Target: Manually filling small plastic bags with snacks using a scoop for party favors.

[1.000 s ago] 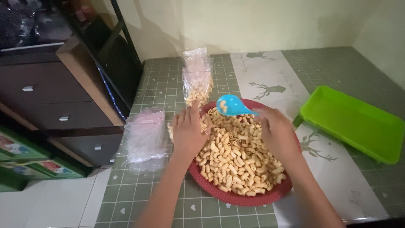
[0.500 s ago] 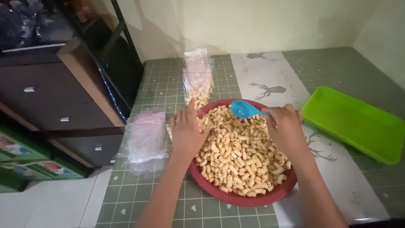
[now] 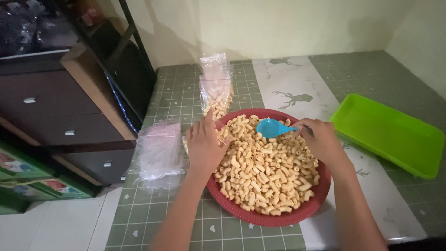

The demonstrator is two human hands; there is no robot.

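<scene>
The red tray (image 3: 232,204) of tube-shaped snacks (image 3: 265,172) sits close to the near edge of the table (image 3: 186,93), its rim just short of that edge. Behind the tray lies open tabletop up to the wall; right of it, a little apart, sits a green tray (image 3: 390,135). Left of the red tray a stack of clear bags (image 3: 160,148) lies by the table's left edge, and beyond that edge stands a dark drawer unit (image 3: 55,116) on a white tile floor. The cloth is green checks with a pale deer-print strip. The left hand (image 3: 204,144), at the red tray's left rim, pinches a clear bag (image 3: 216,95) upright, partly filled with snacks. The right hand (image 3: 320,139), over the tray's right side, grips the handle of a blue scoop (image 3: 269,128), its bowl just above the pile.
</scene>
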